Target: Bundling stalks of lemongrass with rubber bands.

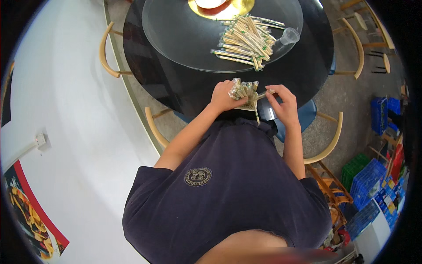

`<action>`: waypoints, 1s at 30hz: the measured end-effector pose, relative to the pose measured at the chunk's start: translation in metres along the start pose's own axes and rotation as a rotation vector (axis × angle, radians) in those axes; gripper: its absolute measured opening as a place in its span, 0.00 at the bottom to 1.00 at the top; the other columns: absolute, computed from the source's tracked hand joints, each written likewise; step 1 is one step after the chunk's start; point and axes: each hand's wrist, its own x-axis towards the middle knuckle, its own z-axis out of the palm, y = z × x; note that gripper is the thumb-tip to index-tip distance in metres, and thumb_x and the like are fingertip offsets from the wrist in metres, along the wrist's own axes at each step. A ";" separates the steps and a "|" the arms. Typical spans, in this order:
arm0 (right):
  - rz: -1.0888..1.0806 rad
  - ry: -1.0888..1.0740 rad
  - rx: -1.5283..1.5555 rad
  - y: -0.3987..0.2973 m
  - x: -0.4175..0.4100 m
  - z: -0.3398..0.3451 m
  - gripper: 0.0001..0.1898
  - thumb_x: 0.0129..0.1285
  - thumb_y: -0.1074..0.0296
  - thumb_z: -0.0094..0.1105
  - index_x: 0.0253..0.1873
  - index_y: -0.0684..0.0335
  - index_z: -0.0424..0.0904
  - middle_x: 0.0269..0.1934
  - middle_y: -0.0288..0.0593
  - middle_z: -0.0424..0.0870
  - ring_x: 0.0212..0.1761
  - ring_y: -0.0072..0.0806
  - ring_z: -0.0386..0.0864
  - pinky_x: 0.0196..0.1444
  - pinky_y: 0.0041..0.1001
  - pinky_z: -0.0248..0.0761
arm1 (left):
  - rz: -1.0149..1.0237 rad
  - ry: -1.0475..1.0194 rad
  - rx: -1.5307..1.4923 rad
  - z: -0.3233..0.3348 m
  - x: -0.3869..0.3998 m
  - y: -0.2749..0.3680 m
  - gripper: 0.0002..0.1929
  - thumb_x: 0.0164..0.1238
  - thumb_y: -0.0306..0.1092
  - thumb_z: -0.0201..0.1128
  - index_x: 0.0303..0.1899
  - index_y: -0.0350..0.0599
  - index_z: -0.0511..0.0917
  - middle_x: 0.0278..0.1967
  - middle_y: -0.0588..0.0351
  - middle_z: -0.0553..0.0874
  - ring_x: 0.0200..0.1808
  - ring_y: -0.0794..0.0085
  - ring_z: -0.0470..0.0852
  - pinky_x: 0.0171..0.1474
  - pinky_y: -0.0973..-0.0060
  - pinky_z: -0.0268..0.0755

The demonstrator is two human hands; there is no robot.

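My left hand (227, 95) is closed around a bundle of plastic-wrapped chopsticks (245, 88) at the table's near edge. Beneath the bundle, part of a pale holder (249, 106) shows; the rest is hidden. Just to the right, the fingers of my right hand (283, 100) pinch one wrapped pair of chopsticks (262, 96), its inner end close to the bundle. Another wrapped pair (257, 115) points down beside the holder towards my shirt. Farther off, a loose pile of wrapped chopsticks (247, 39) lies on the glass turntable (178, 43).
A clear plastic cup (289, 36) lies near the turntable's right rim. Behind the pile is a gold plate (242, 7) bearing a white dish (211, 2). Wooden-armed chairs (359, 49) surround the black round table (141, 62). Blue crates (367, 183) stand at right, a white wall (75, 115) at left.
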 end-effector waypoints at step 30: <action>0.172 -0.081 0.175 0.063 -0.002 0.025 0.20 0.77 0.65 0.71 0.69 0.61 0.84 0.52 0.41 0.84 0.45 0.26 0.83 0.50 0.29 0.79 | -0.011 -0.007 -0.023 0.001 0.001 0.000 0.30 0.56 0.62 0.81 0.51 0.48 0.88 0.42 0.55 0.90 0.47 0.54 0.89 0.50 0.54 0.80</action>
